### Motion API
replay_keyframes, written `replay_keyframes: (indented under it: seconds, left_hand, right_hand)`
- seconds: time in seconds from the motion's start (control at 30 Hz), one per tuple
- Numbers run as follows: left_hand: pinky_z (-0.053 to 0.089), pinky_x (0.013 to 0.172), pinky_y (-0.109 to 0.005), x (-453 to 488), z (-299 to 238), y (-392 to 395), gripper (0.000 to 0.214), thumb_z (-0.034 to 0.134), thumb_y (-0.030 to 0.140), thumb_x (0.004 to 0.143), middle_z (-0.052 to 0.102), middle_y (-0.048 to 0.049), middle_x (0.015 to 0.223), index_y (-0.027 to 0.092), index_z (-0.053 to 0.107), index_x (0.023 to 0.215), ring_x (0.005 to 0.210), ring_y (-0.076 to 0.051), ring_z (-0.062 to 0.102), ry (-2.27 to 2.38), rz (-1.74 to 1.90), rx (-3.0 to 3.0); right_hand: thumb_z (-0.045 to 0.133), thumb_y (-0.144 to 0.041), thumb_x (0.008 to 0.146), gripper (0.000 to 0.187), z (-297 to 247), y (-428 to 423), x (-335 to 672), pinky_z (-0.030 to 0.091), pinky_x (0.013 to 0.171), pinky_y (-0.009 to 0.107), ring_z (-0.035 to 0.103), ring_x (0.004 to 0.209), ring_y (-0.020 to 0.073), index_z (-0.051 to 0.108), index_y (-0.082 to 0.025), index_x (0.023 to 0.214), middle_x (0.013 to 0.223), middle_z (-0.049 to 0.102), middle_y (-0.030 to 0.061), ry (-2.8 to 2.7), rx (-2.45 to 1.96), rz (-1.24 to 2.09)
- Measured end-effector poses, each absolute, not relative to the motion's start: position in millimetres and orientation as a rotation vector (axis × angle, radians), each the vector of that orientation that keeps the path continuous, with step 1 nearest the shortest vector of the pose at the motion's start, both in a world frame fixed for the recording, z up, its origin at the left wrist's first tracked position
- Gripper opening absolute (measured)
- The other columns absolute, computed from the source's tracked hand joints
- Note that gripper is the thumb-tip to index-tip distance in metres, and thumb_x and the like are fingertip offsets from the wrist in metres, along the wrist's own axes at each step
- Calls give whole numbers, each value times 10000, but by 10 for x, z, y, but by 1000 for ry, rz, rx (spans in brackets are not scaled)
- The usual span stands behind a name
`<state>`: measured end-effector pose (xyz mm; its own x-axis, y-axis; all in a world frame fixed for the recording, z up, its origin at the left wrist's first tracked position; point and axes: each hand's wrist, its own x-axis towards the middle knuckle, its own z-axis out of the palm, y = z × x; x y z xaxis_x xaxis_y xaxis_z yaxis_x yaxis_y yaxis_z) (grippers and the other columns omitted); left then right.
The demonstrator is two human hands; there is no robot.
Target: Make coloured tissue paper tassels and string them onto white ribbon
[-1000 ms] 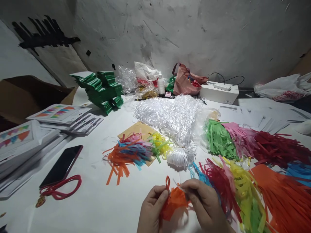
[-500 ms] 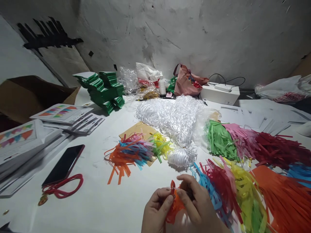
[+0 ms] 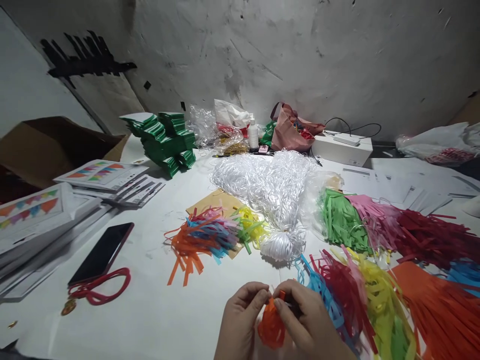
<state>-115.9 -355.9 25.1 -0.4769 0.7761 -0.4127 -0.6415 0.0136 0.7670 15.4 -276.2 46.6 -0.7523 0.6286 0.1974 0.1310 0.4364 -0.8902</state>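
Note:
Close to the table's front edge, my left hand [image 3: 243, 317] and my right hand [image 3: 302, 312] meet fingertip to fingertip. Both pinch the top of an orange paper tassel [image 3: 272, 327], whose strips hang looped below my fingers. A thin pale thread seems to run at the pinch, but it is too small to be sure. Just right of my right hand lie tassels in blue [image 3: 325, 290], dark red [image 3: 347, 295] and yellow [image 3: 382, 295]. Beyond my hands rests a bundle of white string [image 3: 283, 245], joined to a large loose heap [image 3: 262, 180].
Multicoloured tassels [image 3: 206, 232] lie on brown card left of centre. A phone [image 3: 101, 252] with a red strap and stacked printed packets [image 3: 97, 175] are at left, before green folded stacks [image 3: 161, 142]. Orange fringed paper [image 3: 438, 305] spreads at right. A white box [image 3: 343, 148] stands behind.
My fingertips have drawn closer together over the orange tassel. Its top has turned, and its strips now hang as a rounded loop between my hands. The camera view has shifted slightly.

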Motion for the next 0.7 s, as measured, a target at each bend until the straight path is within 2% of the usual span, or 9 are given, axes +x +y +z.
replay_keyframes:
  seconds: [0.13,0.3,0.47,0.57,0.7]
  left_hand:
    - [466,651,-226,-1214,285,-3561,363,892,473,632,648,8,645,167,713,710,652,-137,558,1367,1709,310]
    - [362,563,-212,-1192,272,-3576,452,836,555,682,538,28,563,131,684,639,567,-103,435,1254,1457,401]
    - [411,609,-228,-1085,283,-3520,422,897,486,620,590,7,622,150,643,642,613,-121,516,1049,1514,224]
    - [435,589,-223,-1199,328,-3514,428,918,476,585,578,13,569,142,651,607,576,-115,517,1201,1674,206]
    - [450,616,-162,-1663,381,-3597,454,942,508,510,616,37,610,171,703,697,616,-92,537,1417,1947,129]
  right_hand:
    - [454,-310,982,193,436,-2739,185,393,586,244,552,643,141,598,-213,896,773,637,18,-2180,-613,1266]
    - [451,-313,983,204,398,-2726,191,393,591,246,568,665,145,598,-213,884,773,641,22,-2189,-587,1240]
    - [452,-267,970,173,438,-2752,148,419,624,245,596,678,139,609,-214,919,798,658,19,-2294,-497,1234]
    - [448,-259,965,177,474,-2733,177,410,578,238,583,636,134,598,-214,884,758,645,11,-2348,-515,1178]
    - [469,-280,974,181,482,-2455,521,438,571,247,601,635,152,606,-233,865,736,657,3,-2410,-724,1078]
